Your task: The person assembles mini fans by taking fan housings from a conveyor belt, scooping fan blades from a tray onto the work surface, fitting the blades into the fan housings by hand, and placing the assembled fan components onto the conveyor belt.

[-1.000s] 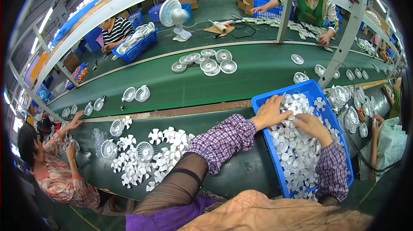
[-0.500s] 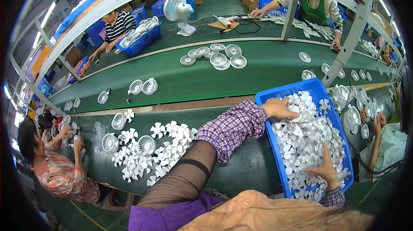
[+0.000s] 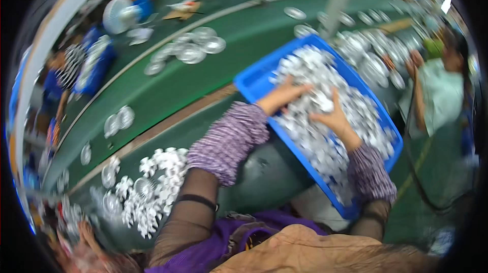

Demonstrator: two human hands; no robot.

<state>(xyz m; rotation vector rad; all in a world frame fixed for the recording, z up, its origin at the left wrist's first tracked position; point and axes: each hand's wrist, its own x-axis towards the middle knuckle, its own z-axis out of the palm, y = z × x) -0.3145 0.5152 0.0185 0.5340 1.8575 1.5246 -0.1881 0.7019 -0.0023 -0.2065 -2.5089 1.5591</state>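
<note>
A blue plastic tray (image 3: 301, 157) is heaped with small white fan blades (image 3: 363, 120). Inside it, on top of the heap, are both my hands. My left hand (image 3: 285, 94) reaches over the tray's left side, fingers stretched out among the blades. My right hand (image 3: 338, 119) comes from the near right, with thumb and fingers apart. Between the hands lie several loose blades, smeared by motion. The undersides of my fingers are hidden by the heap. Checked purple sleeve covers wrap both forearms.
Left of the tray, a pile of white fan blades (image 3: 152, 191) lies on the green bench with round fan guards (image 3: 145, 187). Along the green conveyor (image 3: 239, 62) lie more guards (image 3: 193, 49). A white post (image 3: 338, 6) stands behind the tray. Co-workers sit right (image 3: 439, 90) and left.
My view has turned right, so the tray appears nearer the middle. My right hand has moved up the heap toward my left hand, and the two are now close together.
</note>
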